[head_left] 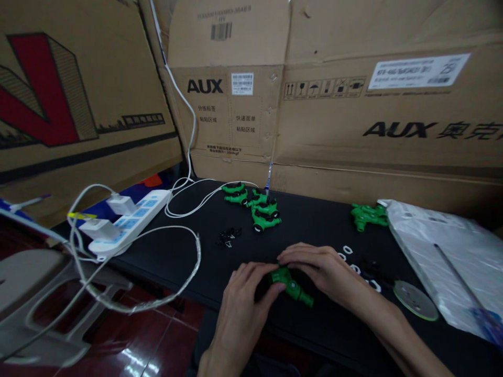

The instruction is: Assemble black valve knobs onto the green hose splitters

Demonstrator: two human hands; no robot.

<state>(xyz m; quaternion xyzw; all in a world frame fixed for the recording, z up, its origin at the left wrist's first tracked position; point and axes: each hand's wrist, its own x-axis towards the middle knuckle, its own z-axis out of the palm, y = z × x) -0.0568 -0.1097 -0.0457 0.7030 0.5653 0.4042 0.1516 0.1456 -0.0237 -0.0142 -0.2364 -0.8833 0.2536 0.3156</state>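
A green plastic fitting point(288, 285) with a narrow stub end is held just above the black table near its front edge. My left hand point(247, 293) grips it from the left, with the thumb on its side and the fingers behind. Bent over its upper end, my right hand point(318, 264) pinches there; whatever small piece may lie under those fingertips is hidden. Beyond the hands stand several green fittings with black parts point(265, 212). Small black and metal pieces point(228, 236) lie scattered to their left. White rings point(356, 269) are beside my right forearm.
At the back right are more green fittings point(367, 215), near a white plastic bag point(456, 251) with a pen-like rod on it. A clear disc point(415, 299) lies in front. On the left are a power strip point(135, 220) and looped white cable point(198, 251). Cardboard boxes point(334, 136) wall the back.
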